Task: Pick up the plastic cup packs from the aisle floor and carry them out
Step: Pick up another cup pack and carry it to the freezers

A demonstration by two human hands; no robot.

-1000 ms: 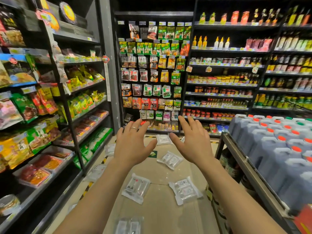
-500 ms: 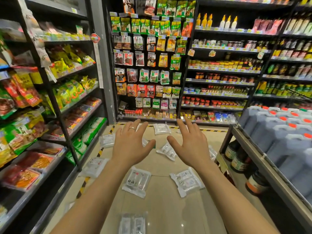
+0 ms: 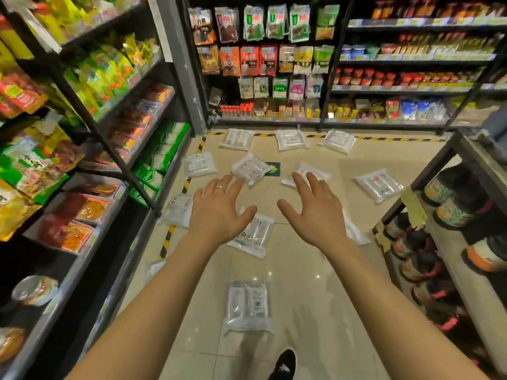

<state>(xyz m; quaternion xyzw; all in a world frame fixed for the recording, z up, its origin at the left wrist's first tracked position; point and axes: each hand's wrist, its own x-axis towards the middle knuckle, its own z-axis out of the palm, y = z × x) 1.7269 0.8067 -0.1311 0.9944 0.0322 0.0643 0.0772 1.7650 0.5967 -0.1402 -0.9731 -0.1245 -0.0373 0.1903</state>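
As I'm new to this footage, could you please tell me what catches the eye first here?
The left hand and right hand stretch forward mid-frame, open and empty. Beneath them, clear plastic cup packs lie scattered over the beige aisle floor, between crowded shelves.

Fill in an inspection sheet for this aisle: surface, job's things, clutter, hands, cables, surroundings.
Surface: floor, glossy beige tile, with striped tape along its edges.
Job's things: about a dozen packs lie scattered flat on the floor; none picked up.
Clutter: green arrow sticker on the floor; a shoe at the bottom edge.
Hands: left hand and right hand are open with fingers spread, holding nothing.
Cables: nothing seen.
Surroundings: stocked shelves left and ahead; jars on the right rack.
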